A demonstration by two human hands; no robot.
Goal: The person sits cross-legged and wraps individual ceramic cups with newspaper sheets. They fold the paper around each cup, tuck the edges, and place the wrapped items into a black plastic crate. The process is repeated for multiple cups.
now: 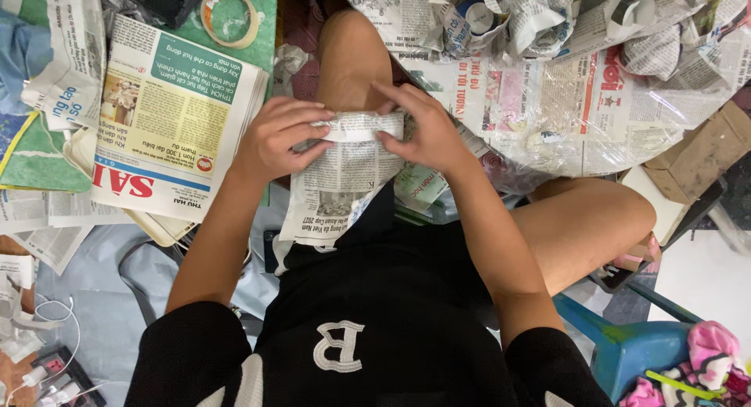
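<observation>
My left hand and my right hand both grip the top of a newspaper sheet that lies over my lap. The sheet's upper edge is folded or rolled over something between my fingers; what is inside is hidden. The rest of the sheet hangs down onto my black shorts. My bare knee rises just behind the hands.
A stack of newspapers lies at the left, a tape roll beyond it. Several paper-wrapped bundles sit at the top right on plastic-covered newspaper. A cardboard piece is at the right, a blue stool at the lower right.
</observation>
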